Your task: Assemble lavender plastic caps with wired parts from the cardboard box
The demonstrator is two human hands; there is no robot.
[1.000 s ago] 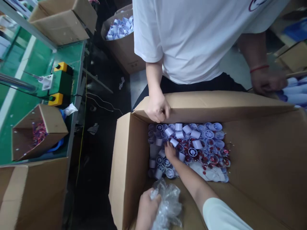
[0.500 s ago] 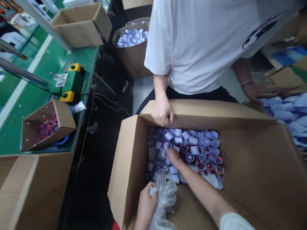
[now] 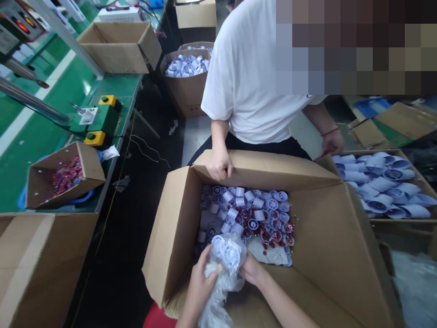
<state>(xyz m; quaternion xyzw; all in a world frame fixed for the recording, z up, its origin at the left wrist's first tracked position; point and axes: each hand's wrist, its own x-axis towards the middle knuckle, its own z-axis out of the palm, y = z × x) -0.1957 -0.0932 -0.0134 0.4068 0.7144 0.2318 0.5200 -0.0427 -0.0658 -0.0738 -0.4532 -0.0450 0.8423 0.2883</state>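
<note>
My left hand (image 3: 200,279) grips a clear plastic bag (image 3: 218,298) over the near left part of a large cardboard box. Several white plastic wheel-shaped caps (image 3: 227,253) show at the top of the bag, between my hands; whether all lie inside the film I cannot tell. My right hand (image 3: 251,269) is closed around the bag's right side, its fingertips partly hidden behind it. Just beyond my hands, white cylindrical caps (image 3: 232,213) cover the bottom of the large box (image 3: 324,223). Small red pieces (image 3: 268,234) lie among the caps at the right.
A person in a white shirt (image 3: 252,91) sits opposite, a fist (image 3: 219,165) on the box's far rim. To the right, a carton (image 3: 403,221) holds larger white tubes. A green workbench (image 3: 126,86) at left carries an open box of red pieces (image 3: 92,164) and yellow switches (image 3: 94,138).
My right hand has come back from the loose caps to the bag, and caps now show at the bag's top. My left hand has shifted slightly with the bag. The view has tilted up.
</note>
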